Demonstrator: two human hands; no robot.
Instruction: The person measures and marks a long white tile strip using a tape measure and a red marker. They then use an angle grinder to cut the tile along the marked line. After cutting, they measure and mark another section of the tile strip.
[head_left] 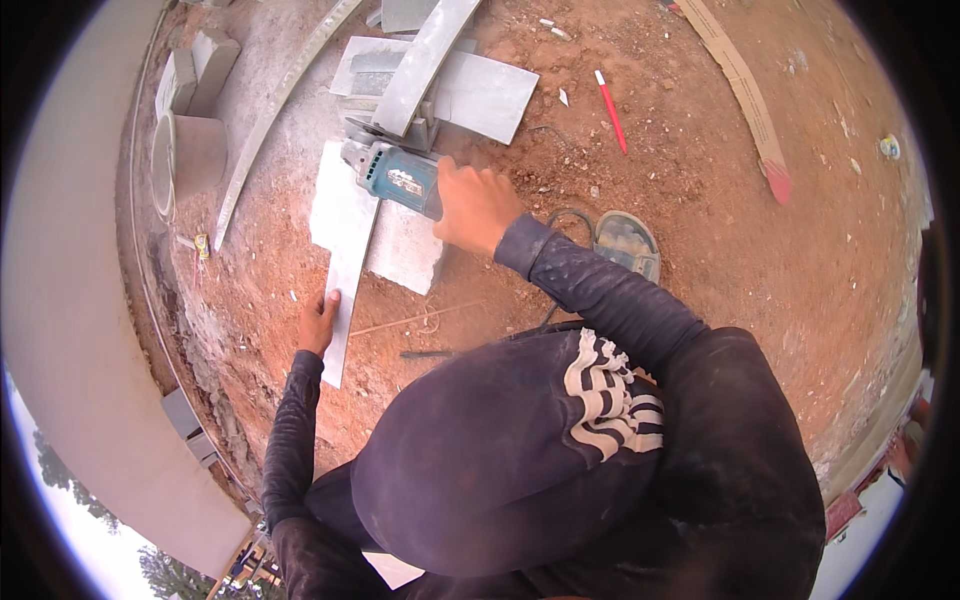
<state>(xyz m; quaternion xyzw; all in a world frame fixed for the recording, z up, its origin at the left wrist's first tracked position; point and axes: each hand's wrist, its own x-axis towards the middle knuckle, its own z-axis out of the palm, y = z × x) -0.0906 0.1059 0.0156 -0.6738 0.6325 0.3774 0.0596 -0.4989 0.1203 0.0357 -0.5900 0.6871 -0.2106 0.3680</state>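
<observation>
My right hand (473, 203) grips a teal angle grinder (398, 178), whose head and disc lie over the upper end of a long narrow light tile strip (343, 295). My left hand (318, 320) is closed on the lower left edge of that strip. The strip lies across a pale block or slab (405, 257). Beyond the grinder, several grey tile pieces (487, 92) are stacked, with another strip (430, 58) slanting over them. Where exactly the disc touches is too small to tell.
A curved pale strip (272, 122), a bucket (192, 153), blocks (205, 70) and a tape measure (201, 247) lie left beside a wall (70, 230). A red marker (610, 115), cardboard strip (735, 80) and cord (568, 216) are on the dirt. A sandal (625, 243) shows beside my right arm.
</observation>
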